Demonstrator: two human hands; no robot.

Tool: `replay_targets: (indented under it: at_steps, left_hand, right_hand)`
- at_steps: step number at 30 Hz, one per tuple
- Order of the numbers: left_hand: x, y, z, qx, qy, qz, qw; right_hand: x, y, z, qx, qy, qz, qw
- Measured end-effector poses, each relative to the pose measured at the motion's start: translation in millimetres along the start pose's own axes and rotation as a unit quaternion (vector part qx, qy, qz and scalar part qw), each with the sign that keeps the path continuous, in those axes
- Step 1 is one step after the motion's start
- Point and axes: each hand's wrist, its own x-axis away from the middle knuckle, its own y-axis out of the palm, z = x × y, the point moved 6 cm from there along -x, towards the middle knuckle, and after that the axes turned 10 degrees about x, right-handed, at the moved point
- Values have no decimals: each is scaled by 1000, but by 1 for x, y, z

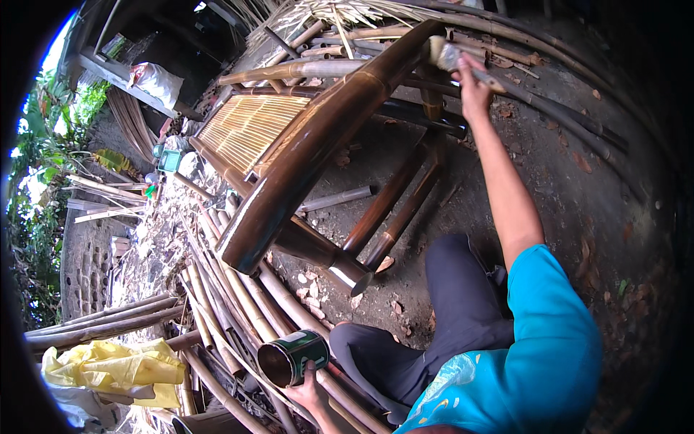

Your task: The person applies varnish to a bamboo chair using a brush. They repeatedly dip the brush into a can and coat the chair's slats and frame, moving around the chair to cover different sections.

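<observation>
My right hand, arm stretched far forward, is closed round a paintbrush with pale bristles. The bristles are at the upper end of a thick, glossy brown bamboo pole; whether they touch it I cannot tell. That pole is part of a bamboo furniture piece with a lighter slatted panel and shiny dark legs. At the lower middle, my left hand grips a dark green can, tilted so its open mouth faces left. The can's contents are too dark to make out.
Loose bamboo poles lie left of my knees, and more poles and split strips are piled at the far side. A yellow plastic sheet lies at the lower left. Dry leaves dot the dirt floor at right.
</observation>
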Motion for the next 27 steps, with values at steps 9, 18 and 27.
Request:
replay_targets:
  at_steps: [9,18,27]
  left_hand:
    - [0,-29,-5,-14,18,21,1000]
    - [-3,-12,-3,-59,87,-4,994]
    - [1,1,33,-6,37,-11,999]
  right_hand:
    - [52,27,-28,13,-91,-115,989]
    - [-79,9,6,159,-94,31,982]
    - [240,84,-167,40,-154,-151,976]
